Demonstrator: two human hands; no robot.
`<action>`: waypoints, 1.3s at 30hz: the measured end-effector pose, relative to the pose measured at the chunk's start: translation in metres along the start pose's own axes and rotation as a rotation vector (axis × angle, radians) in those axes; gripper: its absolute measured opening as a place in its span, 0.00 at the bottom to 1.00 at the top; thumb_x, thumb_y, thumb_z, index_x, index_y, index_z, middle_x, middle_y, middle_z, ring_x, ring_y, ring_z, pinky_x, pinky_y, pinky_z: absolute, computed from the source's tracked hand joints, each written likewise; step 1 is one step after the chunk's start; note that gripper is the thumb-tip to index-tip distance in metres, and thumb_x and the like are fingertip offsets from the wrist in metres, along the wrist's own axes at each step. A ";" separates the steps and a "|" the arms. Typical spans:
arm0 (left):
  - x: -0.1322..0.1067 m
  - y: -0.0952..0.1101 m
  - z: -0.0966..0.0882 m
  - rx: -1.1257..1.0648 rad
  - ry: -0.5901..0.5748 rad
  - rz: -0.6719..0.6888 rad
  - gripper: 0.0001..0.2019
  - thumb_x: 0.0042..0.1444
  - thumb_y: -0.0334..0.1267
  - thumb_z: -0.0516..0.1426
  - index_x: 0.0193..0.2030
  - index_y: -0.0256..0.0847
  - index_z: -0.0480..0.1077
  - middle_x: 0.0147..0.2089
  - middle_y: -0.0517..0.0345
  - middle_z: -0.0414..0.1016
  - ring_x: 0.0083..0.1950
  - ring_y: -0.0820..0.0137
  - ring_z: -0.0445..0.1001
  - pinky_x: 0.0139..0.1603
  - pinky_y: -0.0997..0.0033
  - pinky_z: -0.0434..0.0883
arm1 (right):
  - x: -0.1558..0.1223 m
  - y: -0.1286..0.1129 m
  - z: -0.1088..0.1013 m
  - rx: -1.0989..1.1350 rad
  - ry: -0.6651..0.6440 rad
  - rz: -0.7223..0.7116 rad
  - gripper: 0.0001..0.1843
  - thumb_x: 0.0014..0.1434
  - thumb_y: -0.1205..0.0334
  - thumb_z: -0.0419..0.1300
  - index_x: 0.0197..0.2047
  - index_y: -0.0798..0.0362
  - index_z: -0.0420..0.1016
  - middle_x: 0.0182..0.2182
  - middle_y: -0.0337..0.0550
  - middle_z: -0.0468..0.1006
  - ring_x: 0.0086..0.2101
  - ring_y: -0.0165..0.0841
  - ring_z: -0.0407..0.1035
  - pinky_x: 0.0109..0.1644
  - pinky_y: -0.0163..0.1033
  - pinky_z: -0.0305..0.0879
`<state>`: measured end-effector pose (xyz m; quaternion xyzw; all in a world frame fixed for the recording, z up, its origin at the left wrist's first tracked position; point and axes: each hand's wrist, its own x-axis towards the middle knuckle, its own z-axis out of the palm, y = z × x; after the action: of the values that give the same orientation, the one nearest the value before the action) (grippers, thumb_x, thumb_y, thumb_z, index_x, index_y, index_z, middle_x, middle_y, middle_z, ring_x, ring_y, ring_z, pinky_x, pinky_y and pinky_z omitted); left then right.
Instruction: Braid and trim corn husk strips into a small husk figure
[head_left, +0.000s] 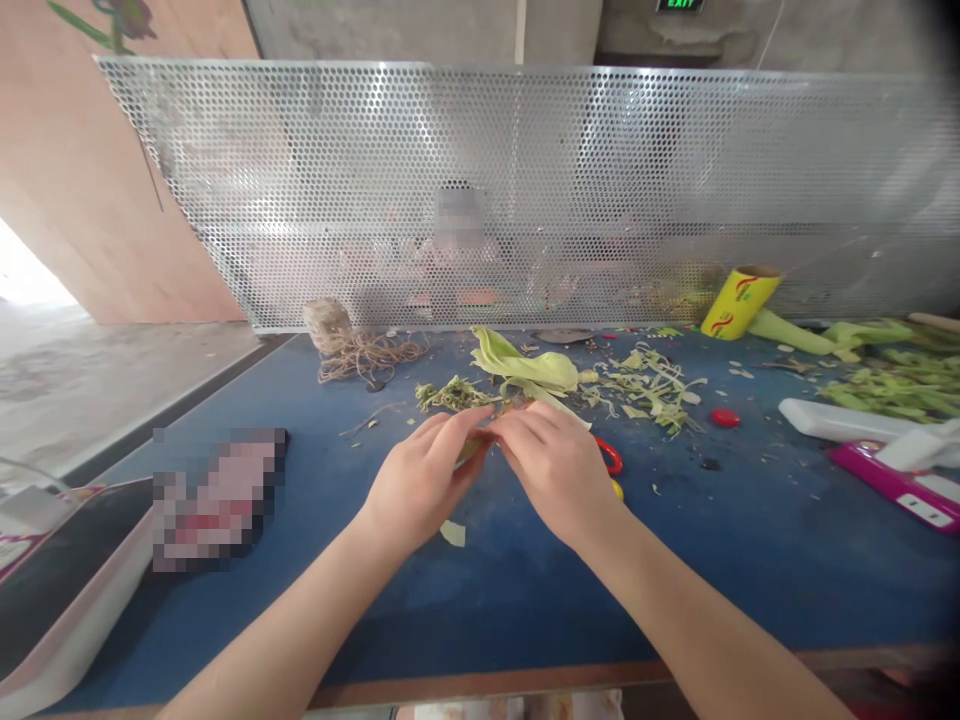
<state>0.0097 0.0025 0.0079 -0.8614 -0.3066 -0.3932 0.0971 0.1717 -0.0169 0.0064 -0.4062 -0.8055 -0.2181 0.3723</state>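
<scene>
My left hand (pixel 427 470) and my right hand (pixel 555 470) meet over the middle of the table, fingers closed and fingertips together. Between them is a small yellow-green piece of husk (pixel 471 450), mostly hidden by the fingers. Just beyond the fingertips lies a large pale green husk leaf (pixel 529 368), curled along one side. A bundle of thin, shrivelled green strips (pixel 452 394) is beyond my left hand. Partly behind my right hand shows a red loop handle (pixel 613 456), with a bit of yellow below it. One pale husk scrap (pixel 453 533) rests below my hands.
A perforated metal screen (pixel 360 180) stands along the far edge, a person behind it. Twine (pixel 367 355), shredded husk (pixel 652 385), a yellow tube (pixel 741 302), a red oval object (pixel 725 417) and a magenta-white power strip (pixel 892 485) lie around. A dark-lined tray (pixel 82 580) sits left.
</scene>
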 end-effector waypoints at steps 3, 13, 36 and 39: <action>0.000 0.001 0.001 -0.004 -0.025 0.023 0.15 0.54 0.28 0.53 0.49 0.39 0.61 0.36 0.55 0.75 0.39 0.70 0.73 0.38 0.72 0.72 | 0.002 -0.003 0.000 -0.112 0.034 -0.035 0.08 0.54 0.75 0.52 0.29 0.58 0.70 0.23 0.42 0.73 0.27 0.32 0.63 0.33 0.38 0.62; 0.010 0.015 -0.021 -0.864 -0.108 -0.526 0.14 0.56 0.37 0.51 0.47 0.36 0.67 0.34 0.54 0.73 0.33 0.72 0.71 0.30 0.77 0.69 | 0.003 0.004 -0.008 -0.125 0.458 -0.436 0.04 0.54 0.73 0.54 0.34 0.57 0.65 0.25 0.46 0.77 0.25 0.31 0.66 0.25 0.36 0.59; 0.011 0.003 -0.027 -0.714 -0.170 -0.302 0.05 0.53 0.31 0.55 0.30 0.39 0.72 0.31 0.57 0.75 0.31 0.74 0.72 0.28 0.77 0.69 | -0.006 0.013 -0.008 0.225 0.358 -0.428 0.08 0.51 0.76 0.56 0.34 0.56 0.65 0.33 0.52 0.79 0.31 0.32 0.72 0.30 0.37 0.70; 0.010 0.001 -0.028 -0.746 -0.198 -0.301 0.05 0.54 0.31 0.54 0.30 0.39 0.71 0.31 0.56 0.74 0.29 0.75 0.71 0.24 0.79 0.68 | -0.003 0.014 -0.011 0.247 0.347 -0.467 0.09 0.51 0.77 0.56 0.35 0.57 0.66 0.34 0.54 0.79 0.32 0.32 0.72 0.31 0.37 0.71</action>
<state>-0.0020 -0.0049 0.0339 -0.8168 -0.2734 -0.4024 -0.3101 0.1889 -0.0178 0.0112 -0.1187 -0.8218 -0.2641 0.4907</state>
